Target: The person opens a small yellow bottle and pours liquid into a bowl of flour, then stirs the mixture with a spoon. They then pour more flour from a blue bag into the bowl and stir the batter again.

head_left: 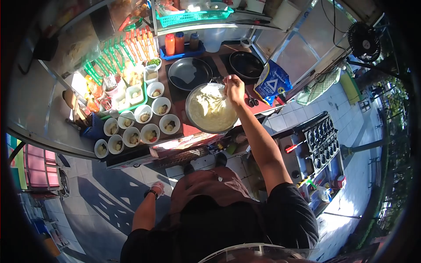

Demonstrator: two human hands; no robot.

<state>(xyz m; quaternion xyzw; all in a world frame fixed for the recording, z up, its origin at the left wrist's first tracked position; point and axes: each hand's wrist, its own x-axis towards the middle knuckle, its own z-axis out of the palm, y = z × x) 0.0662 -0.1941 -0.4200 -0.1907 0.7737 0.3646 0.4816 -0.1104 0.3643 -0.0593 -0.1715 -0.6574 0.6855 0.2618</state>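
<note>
My right hand (234,87) is closed around the handle of a whisk (218,100), whose wires rest in thick pale batter. The batter fills a large bowl (188,115) at the counter's front edge. Low at my side hangs my left hand (158,188), away from the counter, with a dark band at the wrist; its fingers are too small to make out. Left of the bowl stand several white cups (169,124) with bits of food inside. Just behind the bowl lies a dark round pan (190,73).
A second pan (245,65), a blue bag (273,82) and black-handled scissors (251,101) lie to the right. Sauce bottles (179,43) stand at the back. A green tray (142,99) holds containers at the left. A moulded griddle (322,142) sits on a cart at the right.
</note>
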